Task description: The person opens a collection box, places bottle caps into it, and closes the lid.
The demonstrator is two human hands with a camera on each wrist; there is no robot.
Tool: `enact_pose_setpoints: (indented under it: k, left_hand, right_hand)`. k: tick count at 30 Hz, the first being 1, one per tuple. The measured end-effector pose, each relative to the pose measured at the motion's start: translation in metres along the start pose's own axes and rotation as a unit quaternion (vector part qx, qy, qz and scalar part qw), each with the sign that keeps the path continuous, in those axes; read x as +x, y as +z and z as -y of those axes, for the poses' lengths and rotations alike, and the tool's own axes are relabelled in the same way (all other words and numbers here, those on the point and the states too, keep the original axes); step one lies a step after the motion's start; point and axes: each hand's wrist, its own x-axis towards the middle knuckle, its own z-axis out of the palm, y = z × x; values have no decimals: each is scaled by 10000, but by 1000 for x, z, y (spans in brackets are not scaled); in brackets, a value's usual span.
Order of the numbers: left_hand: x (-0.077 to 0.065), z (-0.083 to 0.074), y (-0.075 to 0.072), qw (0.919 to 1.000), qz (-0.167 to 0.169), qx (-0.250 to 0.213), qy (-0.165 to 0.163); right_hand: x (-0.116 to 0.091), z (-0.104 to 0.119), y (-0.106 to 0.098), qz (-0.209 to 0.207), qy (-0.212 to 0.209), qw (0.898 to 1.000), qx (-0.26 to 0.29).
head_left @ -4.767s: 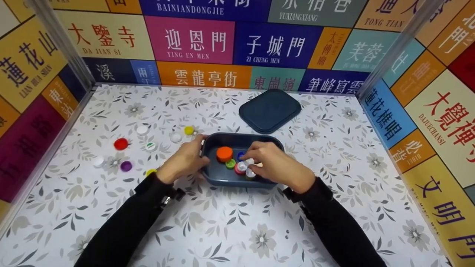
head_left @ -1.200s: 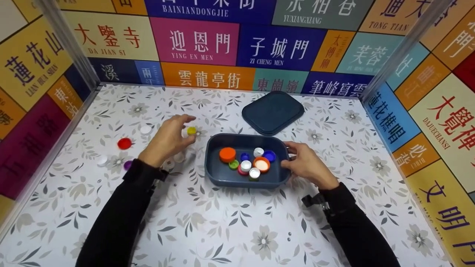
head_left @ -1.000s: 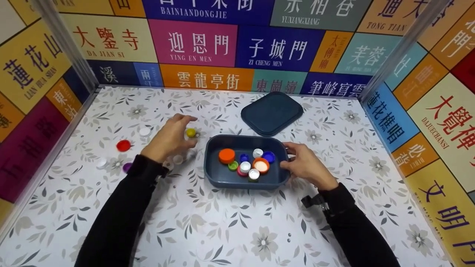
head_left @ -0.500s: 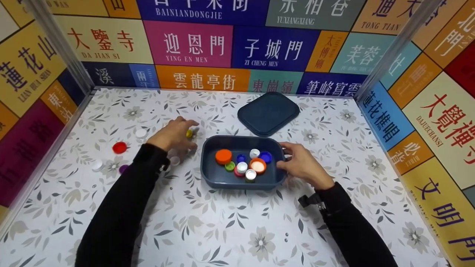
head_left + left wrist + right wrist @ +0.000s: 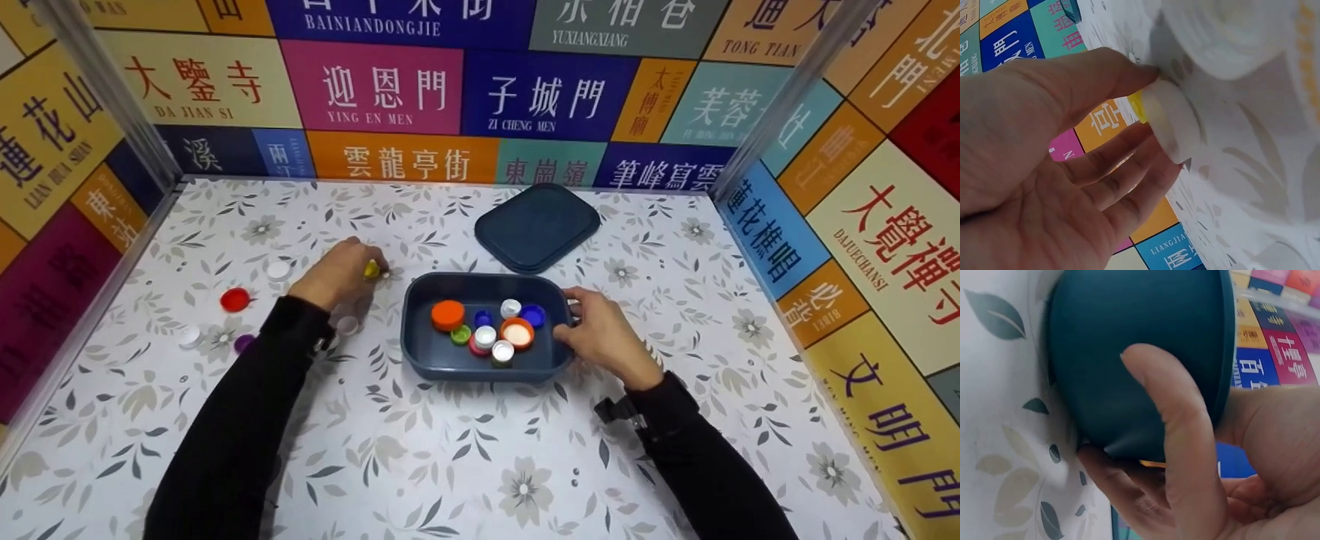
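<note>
My left hand (image 5: 339,276) is at the left of the dark blue box (image 5: 480,373), its fingers bent round a small yellow bottle cap (image 5: 370,271) on the table. The left wrist view shows that cap pale on its near side (image 5: 1174,121), with yellow beyond; thumb and fingers lie on either side of it. My right hand (image 5: 604,334) grips the box's right end; the right wrist view has the thumb along the outer wall (image 5: 1117,309). Inside the box lie several caps, including an orange cap (image 5: 448,316), a green cap (image 5: 460,334) and a blue cap (image 5: 533,316).
Around my left arm lie a red cap (image 5: 235,300), a purple cap (image 5: 244,343), white caps (image 5: 279,271) and a translucent cap (image 5: 347,325). A dark blue lid (image 5: 538,227) lies behind the box. Printed panels (image 5: 379,86) wall the table's back and sides.
My left hand has left the box's left end and its fingers have closed in on the yellow cap. My right hand has moved from inside the box to its right end.
</note>
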Motion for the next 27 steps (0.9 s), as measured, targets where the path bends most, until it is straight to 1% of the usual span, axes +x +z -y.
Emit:
enact_pose_setpoints:
  k: [2, 4, 9, 12, 14, 17, 19, 23, 27]
  left_hand:
    - [-1, 2, 0, 9998, -156, 44, 100]
    - [-2, 4, 0, 9994, -297, 72, 155]
    - [-4, 8, -1, 9984, -490, 141, 260]
    - [-5, 7, -1, 9980, -546, 100, 318]
    - [-6, 7, -1, 9975, -610, 33, 353]
    - [-8, 7, 0, 9959, -776, -81, 461]
    - [-11, 5, 1, 9942, -917, -138, 541]
    - [-20, -5, 1, 9902, -1179, -283, 694]
    - [-34, -24, 0, 9850, -1418, -347, 919]
  right_hand:
    - [-1, 4, 3, -134, -81, 9994, -321]
    - [-2, 7, 6, -230, -187, 9982, -528]
    - [-5, 11, 10, -470, -434, 9944, -839]
    - [-6, 11, 10, -527, -400, 9949, -766]
    - [-6, 10, 9, -484, -321, 9966, -581]
    - [-5, 8, 9, -424, -210, 9984, -316]
    - [-5, 6, 9, -407, -187, 9987, -234]
    - [-7, 2, 9, -456, -178, 9985, -232]
    - [-8, 0, 9, -432, -118, 9988, -199]
